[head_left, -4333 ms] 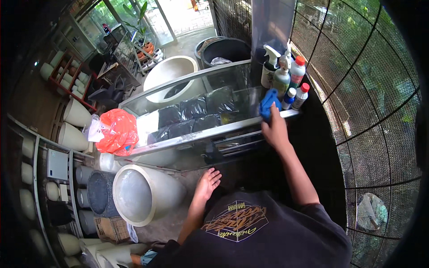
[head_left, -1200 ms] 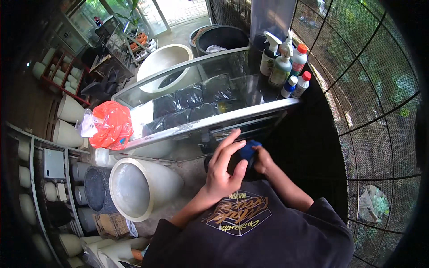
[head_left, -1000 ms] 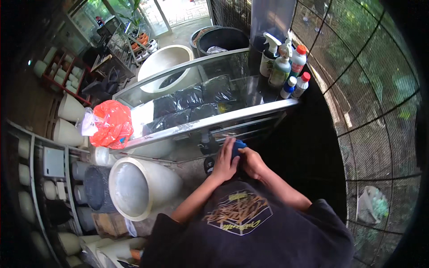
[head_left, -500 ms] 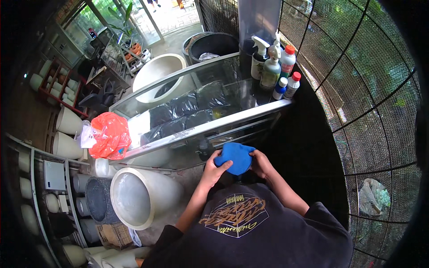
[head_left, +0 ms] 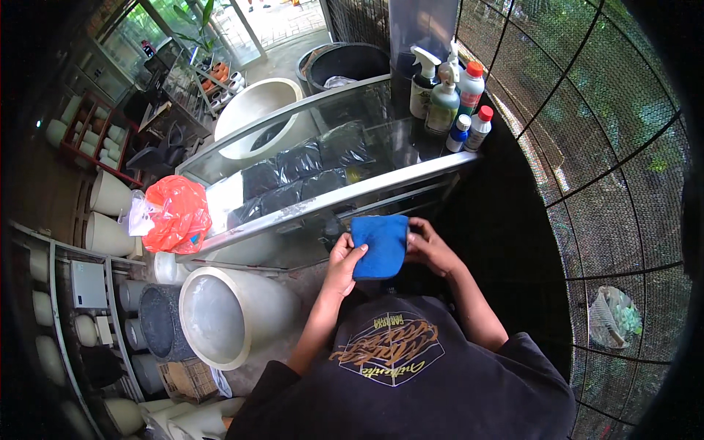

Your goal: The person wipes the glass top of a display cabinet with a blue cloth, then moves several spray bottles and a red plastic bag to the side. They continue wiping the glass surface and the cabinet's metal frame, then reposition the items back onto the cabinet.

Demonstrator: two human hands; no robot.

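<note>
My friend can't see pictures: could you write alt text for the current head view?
The left hand and right hand hold a blue cloth before a metal-edged glass case. Bottles stand at the case's right end and a red plastic bag sits at its left; a large pale pot is nearer, on the left.

Over at the far right end of the glass surface (head_left: 403, 177), a tight cluster of bottles: white-nozzled spray bottle (head_left: 423, 95), orange-capped bottle (head_left: 470, 89), red-capped bottle (head_left: 479, 130), small blue bottle (head_left: 458, 135)! At the opposite end, a crumpled red plastic bag (head_left: 177, 214) shines brightly. Behind sit a wide pale basin (head_left: 257, 110) and a black tub (head_left: 348, 66). Down the left, a big whitish pot (head_left: 253, 312) gapes open beside a dark speckled pot (head_left: 163, 323), and farther off pale pots fill a red rack (head_left: 104, 166). Dark mesh (head_left: 616, 235) curves up the right side.
</note>
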